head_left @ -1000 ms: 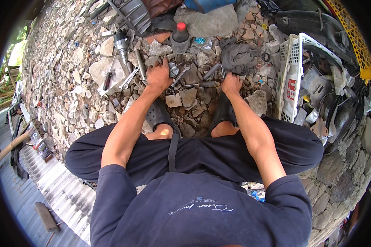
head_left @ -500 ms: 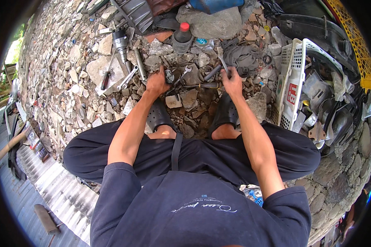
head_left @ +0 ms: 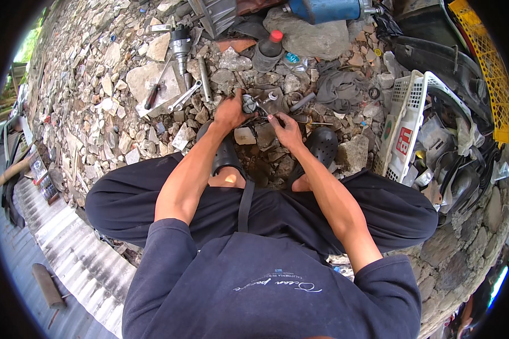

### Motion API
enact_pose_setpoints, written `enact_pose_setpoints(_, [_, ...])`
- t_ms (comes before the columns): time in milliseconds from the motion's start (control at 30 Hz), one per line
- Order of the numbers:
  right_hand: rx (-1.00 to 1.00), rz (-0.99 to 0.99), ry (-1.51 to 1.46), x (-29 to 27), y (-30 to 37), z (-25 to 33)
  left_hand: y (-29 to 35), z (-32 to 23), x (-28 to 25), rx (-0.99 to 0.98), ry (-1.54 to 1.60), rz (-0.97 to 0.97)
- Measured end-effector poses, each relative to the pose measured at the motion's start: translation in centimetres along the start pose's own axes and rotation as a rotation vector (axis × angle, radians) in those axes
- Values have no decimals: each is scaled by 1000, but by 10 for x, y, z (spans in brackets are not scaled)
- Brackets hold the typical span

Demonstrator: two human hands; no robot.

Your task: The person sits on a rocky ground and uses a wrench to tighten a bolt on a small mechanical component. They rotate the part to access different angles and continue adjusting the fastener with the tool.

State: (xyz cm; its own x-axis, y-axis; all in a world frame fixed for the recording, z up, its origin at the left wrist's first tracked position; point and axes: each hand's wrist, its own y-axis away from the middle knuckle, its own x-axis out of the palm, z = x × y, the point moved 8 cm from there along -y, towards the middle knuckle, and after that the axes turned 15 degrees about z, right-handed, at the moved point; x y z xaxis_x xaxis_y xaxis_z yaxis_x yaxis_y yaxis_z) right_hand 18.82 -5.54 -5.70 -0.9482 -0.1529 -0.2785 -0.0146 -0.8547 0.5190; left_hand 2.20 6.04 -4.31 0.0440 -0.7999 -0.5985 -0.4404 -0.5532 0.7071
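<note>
My left hand [head_left: 230, 114] is closed around a small greyish metal part [head_left: 249, 104], low over the stones between my feet. Fingers cover much of that part, so its kind is unclear. My right hand [head_left: 288, 132] grips a wrench [head_left: 262, 107], its far end reaching the metal part; I cannot tell whether it sits on a nut. Just beyond, another wrench's open jaw [head_left: 273, 96] shows against a dark flat piece. A screwdriver with a yellow-and-black handle [head_left: 303, 119] lies past my right fingers, and a short grey tube [head_left: 303, 102] rests nearby.
Left of my hands lie a wrench [head_left: 185, 96], a metal tube [head_left: 204, 79], a screwdriver [head_left: 152, 95] and a power tool [head_left: 180, 48]. A red-capped bottle [head_left: 271, 44] stands ahead. Grey cloth [head_left: 343, 87] and a white basket [head_left: 408, 127] of parts are to the right.
My right hand has swung left and nearer, bringing its wrench from beside the grey cloth to the metal part in my left hand. The view has shifted slightly.
</note>
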Motion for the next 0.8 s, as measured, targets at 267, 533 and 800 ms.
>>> enact_pose_setpoints(267, [-124, 26, 80, -8, -13, -4, 2, -4, 1, 110, -86, -37])
enact_pose_setpoints(533, [77, 164, -177, 5, -4, -9, -1, -1, 3, 70, -32, -24])
enact_pose_setpoints(800, [-78, 176, -31, 0, -12, 7, 2, -6, -1, 58, -53, 17])
